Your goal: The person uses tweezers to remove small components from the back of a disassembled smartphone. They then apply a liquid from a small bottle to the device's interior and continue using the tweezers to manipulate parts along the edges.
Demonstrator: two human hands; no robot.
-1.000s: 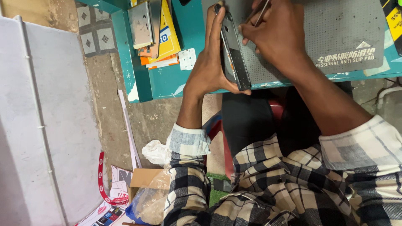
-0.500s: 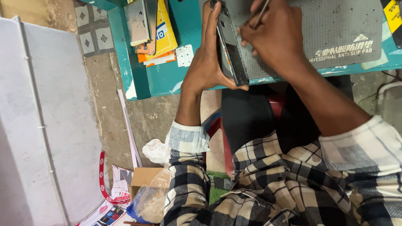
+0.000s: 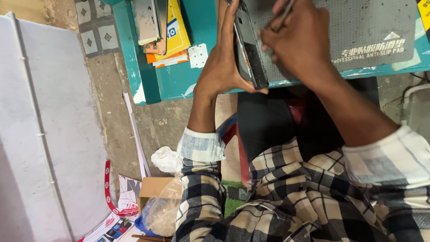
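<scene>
Landmark: teal workbench (image 3: pixel 179 83), seen from above, running along the upper edge of the view.

Grey anti-slip mat (image 3: pixel 358 27): flat on the workbench top, covering its right part, printed lettering along the near edge.

Checked shirt sleeves (image 3: pixel 277 201): below the workbench, cuffs rolled back at both forearms.

Cardboard box with clear plastic bag (image 3: pixel 159 204): on the floor, well below the workbench's left end; crumpled white wrapper (image 3: pixel 166 159) just above it.

Stack of yellow and orange packets (image 3: pixel 172 33): on the workbench, left of the mat, with a grey metal plate (image 3: pixel 148 20) on top.

Left hand (image 3: pixel 221 67): at the workbench's near edge, fingers and thumb clamped around a dark phone (image 3: pixel 248 49).

Phone: held on edge, upright, over the left margin of the mat, lower end level with the workbench's front edge.

Right hand (image 3: pixel 298 42): over the mat, just right of the phone, fingers pinched together on a thin metal tool (image 3: pixel 285 12) angled toward the phone.

Small white perforated card (image 3: pixel 197 54): on the bare workbench surface, between the packets and the left hand.
</scene>
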